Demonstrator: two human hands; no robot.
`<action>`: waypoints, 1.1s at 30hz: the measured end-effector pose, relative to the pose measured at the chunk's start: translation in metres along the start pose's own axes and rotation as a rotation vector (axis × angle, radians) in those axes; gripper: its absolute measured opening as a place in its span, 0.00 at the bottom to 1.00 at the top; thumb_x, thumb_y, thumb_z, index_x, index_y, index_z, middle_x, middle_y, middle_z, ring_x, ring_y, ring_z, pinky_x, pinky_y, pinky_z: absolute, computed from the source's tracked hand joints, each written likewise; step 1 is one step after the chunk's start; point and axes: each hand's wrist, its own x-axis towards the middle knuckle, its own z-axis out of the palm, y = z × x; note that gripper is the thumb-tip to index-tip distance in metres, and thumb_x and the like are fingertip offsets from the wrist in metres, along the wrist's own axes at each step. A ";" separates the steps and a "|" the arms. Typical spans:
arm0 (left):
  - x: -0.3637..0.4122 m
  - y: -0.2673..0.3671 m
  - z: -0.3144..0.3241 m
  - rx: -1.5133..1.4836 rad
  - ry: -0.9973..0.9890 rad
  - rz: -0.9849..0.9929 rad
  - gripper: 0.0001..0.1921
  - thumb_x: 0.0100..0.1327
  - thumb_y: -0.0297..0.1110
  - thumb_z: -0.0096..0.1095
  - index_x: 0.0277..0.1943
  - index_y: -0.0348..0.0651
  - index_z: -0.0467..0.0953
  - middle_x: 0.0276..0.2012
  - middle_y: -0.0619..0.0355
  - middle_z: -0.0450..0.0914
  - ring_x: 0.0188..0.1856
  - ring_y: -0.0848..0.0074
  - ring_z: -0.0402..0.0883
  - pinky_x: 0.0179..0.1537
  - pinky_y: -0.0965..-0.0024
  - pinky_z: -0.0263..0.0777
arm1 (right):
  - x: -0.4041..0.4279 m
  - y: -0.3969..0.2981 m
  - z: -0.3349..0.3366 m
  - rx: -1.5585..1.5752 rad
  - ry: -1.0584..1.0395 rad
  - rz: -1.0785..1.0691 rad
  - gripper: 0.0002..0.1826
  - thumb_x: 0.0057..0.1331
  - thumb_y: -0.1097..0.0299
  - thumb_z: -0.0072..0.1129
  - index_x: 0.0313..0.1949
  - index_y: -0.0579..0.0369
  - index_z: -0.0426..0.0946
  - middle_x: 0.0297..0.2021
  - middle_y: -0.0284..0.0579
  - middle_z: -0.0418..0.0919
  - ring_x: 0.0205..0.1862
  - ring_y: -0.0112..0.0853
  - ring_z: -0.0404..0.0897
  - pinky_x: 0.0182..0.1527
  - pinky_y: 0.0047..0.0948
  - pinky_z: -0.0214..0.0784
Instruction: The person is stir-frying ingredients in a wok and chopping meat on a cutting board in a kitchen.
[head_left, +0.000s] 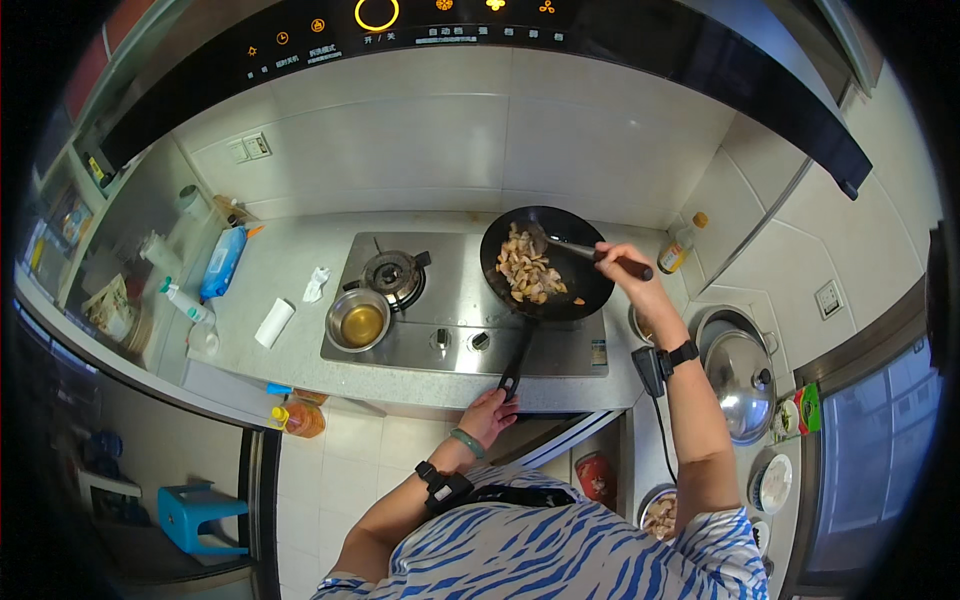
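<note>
A black wok (585, 292) sits over the right burner of a steel gas hob (450, 300). Sliced, browned pieces of food, perhaps mushrooms (525, 262), lie heaped in its left half. My right hand (630, 266) grips the dark handle of a metal spatula (574, 246), whose blade reaches into the food from the upper right. At the counter's front edge, my left hand (487, 415) is around the end of the wok's long black handle (517, 364). A small steel pot (358, 321) holding yellowish liquid, likely oil, stands by the left burner (391, 274).
An oil or sauce bottle (681, 244) stands right of the wok. A large lidded steel pot (739, 382) and a bowl of sliced food (660, 514) are farther right. Left are a white roll (274, 323), crumpled tissue (316, 285) and blue wipes pack (223, 262). A range hood (637, 37) overhangs the hob.
</note>
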 end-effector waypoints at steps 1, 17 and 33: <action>0.000 0.001 -0.001 0.002 0.001 -0.010 0.08 0.64 0.38 0.51 0.43 0.47 0.70 0.39 0.60 0.77 0.40 0.75 0.76 0.42 0.69 0.70 | -0.007 -0.013 0.009 -0.103 -0.097 -0.042 0.04 0.59 0.74 0.55 0.32 0.55 0.69 0.47 0.41 0.73 0.43 0.25 0.71 0.47 0.22 0.62; 0.007 0.004 -0.015 0.011 -0.120 -0.082 0.11 0.64 0.39 0.50 0.46 0.44 0.69 0.39 0.60 0.77 0.38 0.78 0.76 0.40 0.71 0.70 | -0.104 -0.098 0.054 -0.626 -0.512 -0.154 0.12 0.46 0.82 0.55 0.31 0.56 0.67 0.44 0.54 0.74 0.39 0.48 0.76 0.35 0.34 0.68; 0.001 0.005 -0.011 -0.011 -0.054 -0.072 0.11 0.65 0.37 0.49 0.47 0.42 0.68 0.38 0.58 0.78 0.37 0.76 0.76 0.39 0.70 0.70 | -0.122 -0.125 0.070 -0.500 -0.391 -0.056 0.08 0.49 0.84 0.52 0.27 0.58 0.66 0.40 0.54 0.75 0.40 0.41 0.76 0.40 0.28 0.66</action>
